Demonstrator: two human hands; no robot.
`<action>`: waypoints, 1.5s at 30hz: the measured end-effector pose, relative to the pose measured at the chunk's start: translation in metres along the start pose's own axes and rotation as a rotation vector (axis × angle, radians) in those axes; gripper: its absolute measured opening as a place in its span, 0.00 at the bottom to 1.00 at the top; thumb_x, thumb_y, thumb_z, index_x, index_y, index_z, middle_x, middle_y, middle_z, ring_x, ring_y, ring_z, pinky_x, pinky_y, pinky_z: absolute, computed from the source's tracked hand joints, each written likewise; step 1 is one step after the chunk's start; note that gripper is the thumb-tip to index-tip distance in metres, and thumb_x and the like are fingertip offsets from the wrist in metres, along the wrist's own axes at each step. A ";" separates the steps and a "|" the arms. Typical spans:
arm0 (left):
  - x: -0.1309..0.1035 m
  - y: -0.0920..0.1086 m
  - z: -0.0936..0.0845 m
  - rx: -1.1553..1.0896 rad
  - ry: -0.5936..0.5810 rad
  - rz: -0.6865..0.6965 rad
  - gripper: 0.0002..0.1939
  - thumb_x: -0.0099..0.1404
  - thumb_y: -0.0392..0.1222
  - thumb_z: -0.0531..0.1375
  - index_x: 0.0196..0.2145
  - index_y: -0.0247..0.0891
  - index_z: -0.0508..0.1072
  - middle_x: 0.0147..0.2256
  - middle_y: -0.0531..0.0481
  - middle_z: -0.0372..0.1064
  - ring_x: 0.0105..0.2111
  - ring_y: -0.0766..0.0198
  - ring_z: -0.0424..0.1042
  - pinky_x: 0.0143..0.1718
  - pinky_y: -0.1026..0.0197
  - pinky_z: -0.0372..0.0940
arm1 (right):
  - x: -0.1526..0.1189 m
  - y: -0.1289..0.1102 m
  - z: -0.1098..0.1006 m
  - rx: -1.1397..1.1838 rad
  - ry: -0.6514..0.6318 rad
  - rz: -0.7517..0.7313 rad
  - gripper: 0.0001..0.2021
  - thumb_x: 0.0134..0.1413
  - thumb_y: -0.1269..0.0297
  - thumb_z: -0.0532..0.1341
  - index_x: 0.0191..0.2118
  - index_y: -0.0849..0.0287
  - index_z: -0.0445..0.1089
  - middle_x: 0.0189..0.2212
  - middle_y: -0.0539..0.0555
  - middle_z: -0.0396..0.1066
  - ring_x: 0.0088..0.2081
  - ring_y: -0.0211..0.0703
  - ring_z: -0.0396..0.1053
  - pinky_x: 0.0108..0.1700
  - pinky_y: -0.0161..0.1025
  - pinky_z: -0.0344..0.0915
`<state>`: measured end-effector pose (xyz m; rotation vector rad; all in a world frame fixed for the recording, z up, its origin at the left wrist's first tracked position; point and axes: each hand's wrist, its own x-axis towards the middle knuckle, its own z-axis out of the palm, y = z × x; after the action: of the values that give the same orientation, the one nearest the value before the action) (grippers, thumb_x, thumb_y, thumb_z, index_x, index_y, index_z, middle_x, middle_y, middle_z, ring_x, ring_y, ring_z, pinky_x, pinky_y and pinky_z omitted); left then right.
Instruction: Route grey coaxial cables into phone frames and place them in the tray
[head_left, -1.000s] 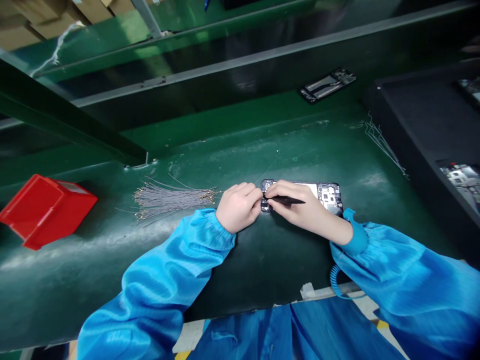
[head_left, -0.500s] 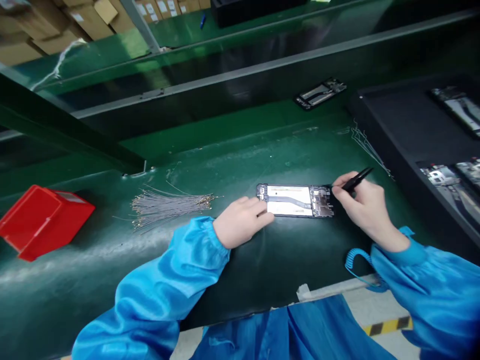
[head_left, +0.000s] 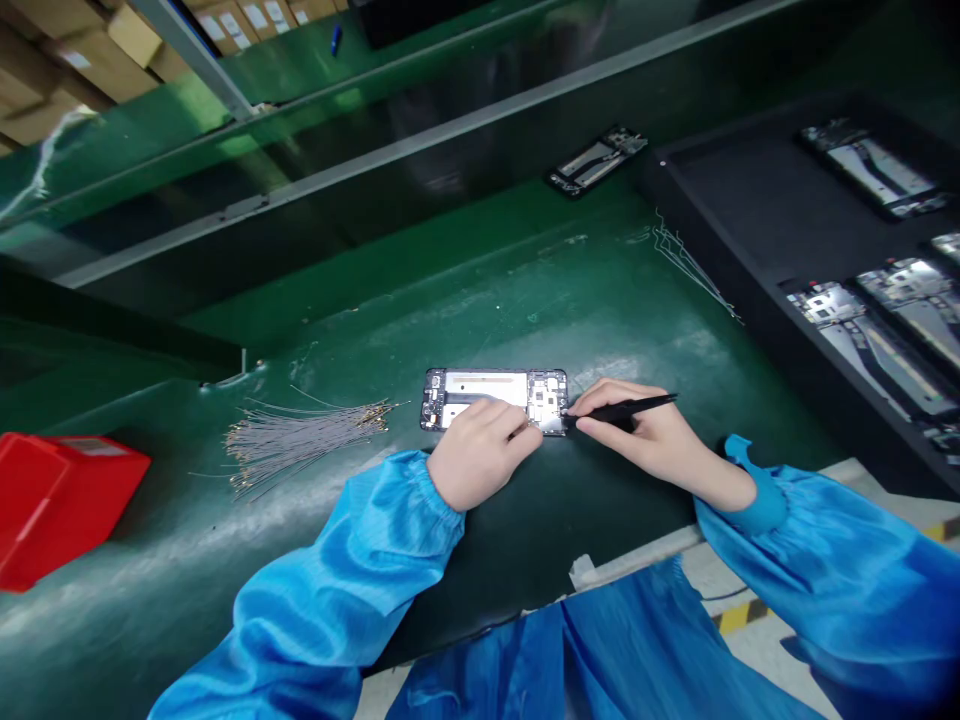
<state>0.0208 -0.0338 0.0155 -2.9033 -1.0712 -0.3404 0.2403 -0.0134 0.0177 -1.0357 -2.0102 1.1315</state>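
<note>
An opened phone (head_left: 484, 386) lies flat on the green bench, its circuit board bare at the right end and a pale panel in the middle. My left hand (head_left: 484, 450) is closed over the phone's lower edge, fingers curled and the thumb near the board; it hides part of the phone. Black tweezers (head_left: 630, 408) are pinched in my right hand (head_left: 652, 430), their tips at the board's lower right corner. Whether the tips grip anything is too small to tell. Left of my left hand lies a bundle of thin grey cables (head_left: 304, 440) with gold-coloured ends.
A red bin (head_left: 67, 500) stands at the far left. On the right, a black tray (head_left: 735, 190) holds several opened phones. Another opened phone (head_left: 596, 160) lies at the back, with loose thin wires (head_left: 694, 265) beside the tray. Cardboard boxes (head_left: 112, 65) sit beyond the ledge.
My left hand has shifted from the phone's left end towards its board. My right hand has brought the tweezers' tips down to the board. The view has turned and shifted.
</note>
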 end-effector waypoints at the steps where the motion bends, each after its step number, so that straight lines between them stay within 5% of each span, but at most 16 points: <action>1: 0.001 0.001 0.001 0.002 0.011 -0.009 0.09 0.65 0.36 0.48 0.30 0.38 0.67 0.27 0.51 0.63 0.28 0.65 0.59 0.30 0.61 0.53 | 0.000 0.000 0.000 0.002 0.000 0.001 0.03 0.52 0.68 0.58 0.33 0.59 0.69 0.30 0.53 0.69 0.33 0.40 0.67 0.36 0.38 0.64; 30: 0.000 0.001 0.001 0.017 0.022 -0.017 0.09 0.64 0.35 0.50 0.31 0.37 0.69 0.26 0.51 0.63 0.28 0.65 0.58 0.30 0.61 0.52 | 0.002 -0.001 0.000 -0.004 -0.055 0.009 0.04 0.52 0.66 0.58 0.33 0.58 0.69 0.31 0.54 0.70 0.34 0.42 0.68 0.36 0.40 0.66; 38: 0.002 0.001 -0.002 0.018 0.030 -0.013 0.10 0.64 0.35 0.49 0.30 0.37 0.68 0.26 0.51 0.63 0.28 0.64 0.59 0.30 0.60 0.53 | -0.002 -0.003 0.004 -0.092 -0.092 -0.241 0.05 0.53 0.72 0.56 0.35 0.58 0.68 0.32 0.54 0.70 0.33 0.40 0.67 0.35 0.39 0.65; 45: 0.002 0.000 0.000 -0.142 -0.029 -0.086 0.09 0.63 0.35 0.49 0.31 0.36 0.68 0.30 0.48 0.63 0.31 0.63 0.61 0.33 0.62 0.58 | 0.003 -0.001 0.001 -0.119 -0.121 -0.231 0.05 0.54 0.69 0.56 0.37 0.57 0.66 0.34 0.54 0.68 0.36 0.40 0.67 0.39 0.39 0.65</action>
<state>0.0224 -0.0324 0.0160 -2.9995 -1.2284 -0.3950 0.2377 -0.0115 0.0183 -0.7814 -2.2494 0.9825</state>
